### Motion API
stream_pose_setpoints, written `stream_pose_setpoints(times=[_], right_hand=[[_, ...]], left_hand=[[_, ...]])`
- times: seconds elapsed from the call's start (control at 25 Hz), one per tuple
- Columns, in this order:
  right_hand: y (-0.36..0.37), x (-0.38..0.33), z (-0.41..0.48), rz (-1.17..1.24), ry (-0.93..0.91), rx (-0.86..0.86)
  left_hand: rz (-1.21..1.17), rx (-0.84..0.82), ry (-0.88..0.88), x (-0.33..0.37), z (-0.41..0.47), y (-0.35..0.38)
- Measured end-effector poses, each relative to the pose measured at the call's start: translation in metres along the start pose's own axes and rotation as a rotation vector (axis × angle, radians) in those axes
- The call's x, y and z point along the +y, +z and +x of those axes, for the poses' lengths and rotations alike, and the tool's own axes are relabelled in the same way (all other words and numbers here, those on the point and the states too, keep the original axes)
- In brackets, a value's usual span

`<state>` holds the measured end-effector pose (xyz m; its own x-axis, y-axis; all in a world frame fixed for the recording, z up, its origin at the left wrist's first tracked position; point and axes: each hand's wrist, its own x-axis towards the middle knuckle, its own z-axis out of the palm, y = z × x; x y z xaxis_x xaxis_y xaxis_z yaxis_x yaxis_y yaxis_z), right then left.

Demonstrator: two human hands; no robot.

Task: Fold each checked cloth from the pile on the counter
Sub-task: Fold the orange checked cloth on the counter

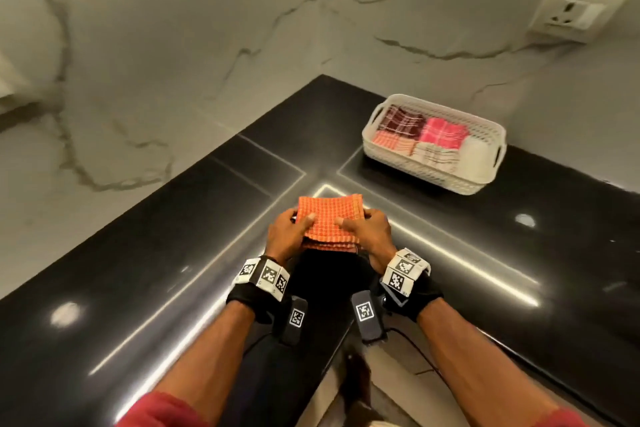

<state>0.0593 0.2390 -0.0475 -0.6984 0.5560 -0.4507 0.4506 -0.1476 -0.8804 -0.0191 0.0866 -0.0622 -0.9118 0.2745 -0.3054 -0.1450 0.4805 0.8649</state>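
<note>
Orange checked cloth, folded into a thick square, sits over the black tabletop edge, gripped by both hands: left hand closed on its left side, right hand on its right; white basket of folded cloths stands well apart, far right

- No words, brands or numbers can be read anywhere.
- The only signs are black-and-white square coded markers on the left wristband, the right wristband and the two black tracker units below them.
</note>
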Motion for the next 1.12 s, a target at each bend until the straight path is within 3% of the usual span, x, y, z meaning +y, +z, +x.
stream_pose_setpoints(times=[0.12, 0.4, 0.56, 0.8, 0.88, 1.0, 1.12], right_hand=[[-0.067, -0.027, 0.046, 0.055, -0.026, 0.152], [-0.169, -0.083, 0.133, 0.068, -0.110, 0.354], [-0.187, -0.092, 0.174, 0.012, -0.074, 0.383], [-0.185, -0.069, 0.200, -0.209, -0.048, 0.422], [-0.181, -0.062, 0.202, -0.415, -0.097, 0.481], [-0.177, -0.054, 0.206, -0.883, -0.298, 0.535], [-0.178, -0.051, 0.218, -1.090, -0.411, 0.238]], left_hand=[[0.085, -0.060, 0.182, 0.065, 0.047, 0.064], [0.091, -0.273, 0.275, 0.181, 0.129, 0.169], [0.193, -0.300, 0.284, 0.204, 0.163, 0.204], [0.288, -0.277, 0.338, 0.181, 0.176, 0.230], [0.352, -0.224, 0.409, 0.176, 0.177, 0.236], [0.658, -0.047, 0.697, 0.166, 0.172, 0.244], [1.063, -0.226, 0.779, 0.156, 0.171, 0.249]])
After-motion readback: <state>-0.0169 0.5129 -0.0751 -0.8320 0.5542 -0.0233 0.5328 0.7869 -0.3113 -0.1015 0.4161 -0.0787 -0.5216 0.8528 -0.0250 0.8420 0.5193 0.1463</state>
